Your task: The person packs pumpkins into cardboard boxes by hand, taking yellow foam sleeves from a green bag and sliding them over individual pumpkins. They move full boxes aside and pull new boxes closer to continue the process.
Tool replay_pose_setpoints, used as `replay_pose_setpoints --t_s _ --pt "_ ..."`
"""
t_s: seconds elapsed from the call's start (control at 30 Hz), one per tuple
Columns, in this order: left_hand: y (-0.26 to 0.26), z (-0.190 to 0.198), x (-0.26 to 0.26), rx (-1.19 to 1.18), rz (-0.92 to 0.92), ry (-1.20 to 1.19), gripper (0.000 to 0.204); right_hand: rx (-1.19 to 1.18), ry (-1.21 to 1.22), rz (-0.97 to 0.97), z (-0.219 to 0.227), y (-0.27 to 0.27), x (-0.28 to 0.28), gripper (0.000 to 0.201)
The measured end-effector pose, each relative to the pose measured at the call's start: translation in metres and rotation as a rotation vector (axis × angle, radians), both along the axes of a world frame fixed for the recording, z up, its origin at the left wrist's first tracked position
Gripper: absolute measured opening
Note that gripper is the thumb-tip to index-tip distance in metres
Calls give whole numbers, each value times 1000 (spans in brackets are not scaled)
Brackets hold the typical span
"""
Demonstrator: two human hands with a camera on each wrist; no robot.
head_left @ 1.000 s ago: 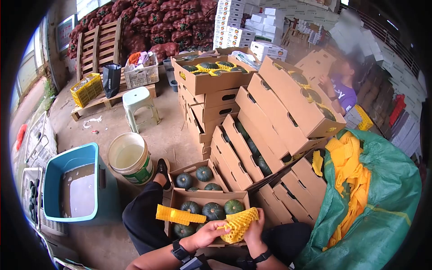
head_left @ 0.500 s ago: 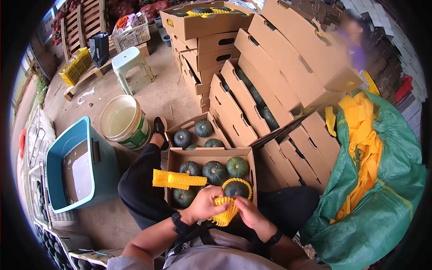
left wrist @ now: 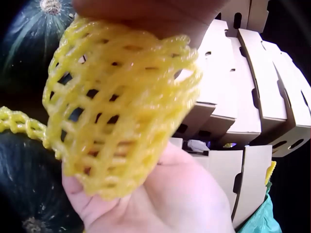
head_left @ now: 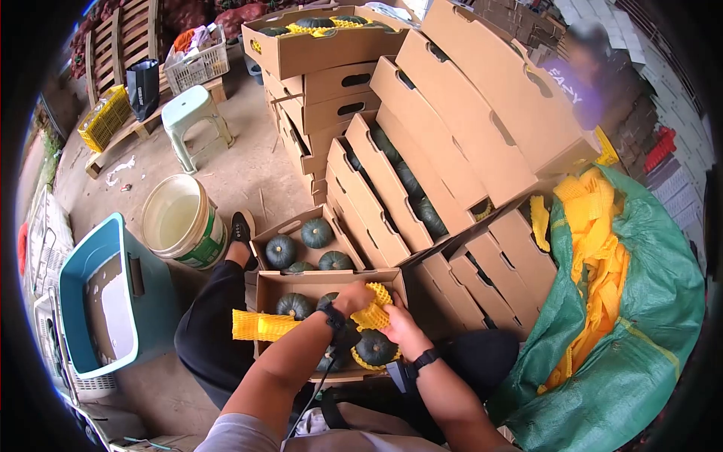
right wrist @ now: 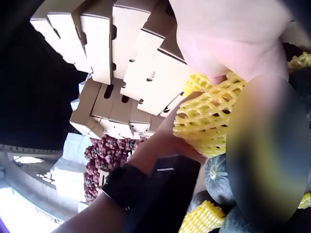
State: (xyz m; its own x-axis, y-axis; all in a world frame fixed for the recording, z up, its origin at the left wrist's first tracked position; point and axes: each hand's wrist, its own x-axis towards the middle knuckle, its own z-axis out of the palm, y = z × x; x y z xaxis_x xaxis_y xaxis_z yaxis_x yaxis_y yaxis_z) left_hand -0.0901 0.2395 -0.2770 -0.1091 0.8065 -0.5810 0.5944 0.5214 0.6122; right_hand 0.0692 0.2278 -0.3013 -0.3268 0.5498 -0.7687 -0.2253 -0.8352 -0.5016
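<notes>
Both hands work on a yellow foam net [head_left: 372, 309] over an open cardboard box [head_left: 301, 282]. My left hand [head_left: 352, 298] grips the net's far left part. My right hand [head_left: 403, 329] pinches its right side, thumb and fingers at the mesh. In the left wrist view the net [left wrist: 121, 107] bulges as an open sleeve between the two hands. Just below the hands sits a dark green pumpkin [head_left: 376, 347] with yellow netting along its lower edge. Another pumpkin [head_left: 294, 305] lies in the box, partly behind my left forearm. More flat foam nets [head_left: 262, 325] lie across the box's left side.
Beyond is a second box with several pumpkins [head_left: 317, 233]. Stacked cartons [head_left: 452, 120] rise ahead and to the right. A green sack [head_left: 640, 361] of yellow nets stands at right. To the left are a blue tub [head_left: 154, 301], a bucket [head_left: 181, 218] and a stool [head_left: 192, 120].
My hands have moved from the pumpkin's near side to its far side, still holding the net. The pumpkin has come into view with netting around it. The head view has tilted downward.
</notes>
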Motion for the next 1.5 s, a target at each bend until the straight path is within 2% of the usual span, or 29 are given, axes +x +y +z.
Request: replay_pose_setpoints --t_s 0.07,0.13,0.17,0.23,0.27,0.3,0.4,0.47,0.5,0.53,0.57,0.6,0.63,0.73,0.77,0.8,0.87,0.97,1.0,1.07,1.1,1.2,1.23,1.27,1.33,1.4,1.43,1.47,1.5 --pt "-8 24 -4 64 105 -4 54 115 -80 5 6 -10 -5 61" --pt "-25 42 -14 140 38 -124 55 488 -76 24 23 -32 6 53" --pt "-39 54 -15 235 49 -368 52 874 -226 34 28 -38 9 40" --pt "-65 59 -18 249 97 -976 44 876 -516 121 63 -48 22 35" --pt "-72 62 -18 196 193 -1104 42 873 -657 163 78 -48 22 35" --pt "-78 66 -18 143 295 -1229 40 926 -666 66 83 -52 17 35" --pt "-96 60 -16 111 516 -1371 36 615 -242 -101 81 -57 15 34" --pt "-104 70 -8 84 672 -1487 42 126 134 -160 100 -56 11 36" --pt "-107 80 -6 100 610 -1410 48 71 403 -62 96 -51 13 40" --pt "-110 90 -4 115 548 -1332 54 45 339 -133 122 -55 8 39" --pt "-112 100 -3 131 489 -1254 59 324 218 -111 126 -58 10 36" --pt "-115 99 -5 -12 477 -1269 55 602 91 -89 128 -62 14 33" --pt "-117 99 -8 -156 465 -1277 51 847 155 -104 115 -60 16 24" --pt "-127 92 -3 442 341 -782 51 425 94 -137 121 -64 1 28" --pt "-129 101 -3 453 412 -809 54 221 283 -98 136 -70 -1 43" --pt "-132 107 -7 464 473 -869 53 365 265 -65 134 -75 -3 50" --pt "-142 109 -4 364 684 -1328 60 478 293 -99 137 -83 -3 57" --pt "-168 85 -2 -17 743 -2035 65 705 217 206 119 -78 2 65" --pt "-170 82 -3 50 721 -1899 65 1184 -297 508 123 -76 -1 83" --pt "-167 77 -6 172 663 -1626 66 1528 -580 779 139 -81 -1 97" --pt "-167 89 -2 232 615 -1342 62 1536 -520 843 131 -83 -4 107" --pt "-168 74 -24 311 287 -916 64 1227 -200 832 109 -56 0 106" --pt "-162 103 -41 213 277 -888 62 956 -9 585 104 -48 -6 100" --pt "-160 98 -58 297 154 -754 61 782 72 319 93 -42 -13 90" --pt "-169 88 -78 501 -126 197 63 1088 -251 232 51 -12 -19 85" --pt "-182 79 -83 268 -154 587 65 1473 -848 460 63 -1 -27 83" --pt "-189 62 -86 393 -162 671 56 1475 -1083 621 58 -1 -30 82" --pt "-189 46 -93 452 -152 619 52 1423 -1230 929 53 -4 -30 84" --pt "-186 43 -98 509 -141 566 48 1322 -1299 1014 53 -4 -37 85"
